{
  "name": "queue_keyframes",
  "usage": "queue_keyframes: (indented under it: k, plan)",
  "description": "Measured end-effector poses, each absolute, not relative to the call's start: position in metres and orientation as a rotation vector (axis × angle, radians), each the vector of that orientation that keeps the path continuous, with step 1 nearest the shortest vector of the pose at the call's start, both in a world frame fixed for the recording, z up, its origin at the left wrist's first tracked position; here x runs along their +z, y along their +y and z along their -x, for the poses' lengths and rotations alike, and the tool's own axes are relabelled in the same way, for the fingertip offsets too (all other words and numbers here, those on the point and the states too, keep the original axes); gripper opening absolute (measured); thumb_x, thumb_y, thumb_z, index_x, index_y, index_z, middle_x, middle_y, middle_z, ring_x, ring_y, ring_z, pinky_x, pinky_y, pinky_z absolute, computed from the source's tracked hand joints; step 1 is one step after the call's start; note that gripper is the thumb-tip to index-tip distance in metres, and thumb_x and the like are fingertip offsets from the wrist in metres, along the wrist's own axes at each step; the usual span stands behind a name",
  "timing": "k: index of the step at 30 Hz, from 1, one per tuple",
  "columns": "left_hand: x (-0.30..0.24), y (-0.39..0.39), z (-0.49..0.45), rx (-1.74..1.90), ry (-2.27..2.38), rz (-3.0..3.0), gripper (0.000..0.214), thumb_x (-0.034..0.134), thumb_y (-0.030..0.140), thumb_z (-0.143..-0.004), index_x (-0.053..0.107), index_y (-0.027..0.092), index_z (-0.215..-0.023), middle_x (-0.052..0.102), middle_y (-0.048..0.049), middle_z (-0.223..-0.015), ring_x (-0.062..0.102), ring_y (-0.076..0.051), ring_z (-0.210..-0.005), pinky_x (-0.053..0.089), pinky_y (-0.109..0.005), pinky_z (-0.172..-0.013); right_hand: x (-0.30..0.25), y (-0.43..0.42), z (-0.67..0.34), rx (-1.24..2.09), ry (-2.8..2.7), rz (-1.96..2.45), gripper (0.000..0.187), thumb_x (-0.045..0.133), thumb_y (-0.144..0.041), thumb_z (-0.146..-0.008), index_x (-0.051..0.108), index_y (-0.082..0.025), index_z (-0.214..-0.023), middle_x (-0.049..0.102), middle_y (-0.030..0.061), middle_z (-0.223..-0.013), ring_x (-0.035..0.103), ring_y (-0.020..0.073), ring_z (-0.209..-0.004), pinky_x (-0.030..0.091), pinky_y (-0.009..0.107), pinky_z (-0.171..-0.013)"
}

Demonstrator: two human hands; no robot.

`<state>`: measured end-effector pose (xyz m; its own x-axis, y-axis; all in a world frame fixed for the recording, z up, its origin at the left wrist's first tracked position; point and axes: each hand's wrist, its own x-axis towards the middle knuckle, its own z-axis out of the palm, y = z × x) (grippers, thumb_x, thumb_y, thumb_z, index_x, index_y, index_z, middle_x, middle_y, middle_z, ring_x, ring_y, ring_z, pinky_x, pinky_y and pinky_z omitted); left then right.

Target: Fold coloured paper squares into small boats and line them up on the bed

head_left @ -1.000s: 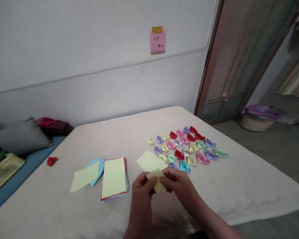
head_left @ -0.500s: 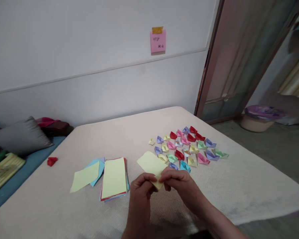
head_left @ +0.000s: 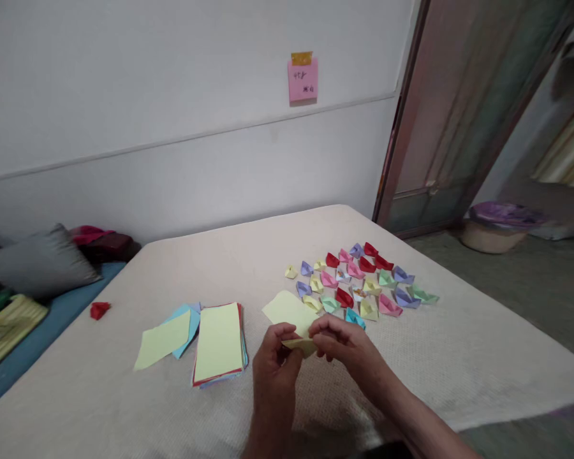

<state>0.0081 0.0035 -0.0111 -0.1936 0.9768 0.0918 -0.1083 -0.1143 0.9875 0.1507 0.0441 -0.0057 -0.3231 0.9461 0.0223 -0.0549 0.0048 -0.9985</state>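
Note:
My left hand [head_left: 275,363] and my right hand [head_left: 347,347] are closed together on a small folded yellow paper piece [head_left: 302,345] just above the cream cloth-covered table [head_left: 459,363]. Behind the hands lies a flat yellow sheet [head_left: 287,309]. To the left sits a stack of coloured paper [head_left: 219,342] with a yellow sheet on top, and beside it loose yellow and blue sheets [head_left: 165,336]. Several small folded paper boats [head_left: 358,280] in red, pink, purple, green, yellow and blue lie grouped beyond my right hand.
A red folded piece [head_left: 99,310] lies on the blue surface at left, near a grey cushion [head_left: 41,261]. A pink note [head_left: 303,78] is taped to the wall. A door [head_left: 459,108] and a covered basin [head_left: 497,224] stand at right.
The yellow piece, a wide diamond a second ago, is now pressed into a narrower, flatter shape between the fingers. Both hands have shifted slightly up and away from me.

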Motion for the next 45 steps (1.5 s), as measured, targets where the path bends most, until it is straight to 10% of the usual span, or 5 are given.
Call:
queue_keyframes:
  k: [20, 45]
  plan:
    - [-0.005, 0.008, -0.01, 1.271, 1.37, -1.205, 0.01, 0.063, 0.023, -0.074, 0.068, 0.014, -0.073, 0.065, 0.0008, -0.066, 0.05, -0.014, -0.066, 0.039, -0.024, -0.062, -0.017, 0.039, -0.146, 0.514, -1.91, 0.936, 0.011, 0.048, -0.018, -0.088, 0.056, -0.021, -0.082, 0.061, 0.0033, -0.078, 0.053, 0.0187, -0.075, 0.042, 0.031, -0.069]
    - [-0.01, 0.005, -0.008, 1.07, 1.596, -1.571, 0.014, 0.054, 0.018, -0.079, 0.068, 0.018, -0.075, 0.067, -0.0019, -0.071, 0.057, -0.017, -0.066, 0.036, -0.025, -0.06, -0.012, 0.04, -0.153, 0.801, -1.906, 0.902, 0.016, 0.061, -0.008, -0.074, 0.052, -0.021, -0.073, 0.06, 0.0057, -0.106, 0.053, 0.0229, -0.103, 0.042, 0.037, -0.087]
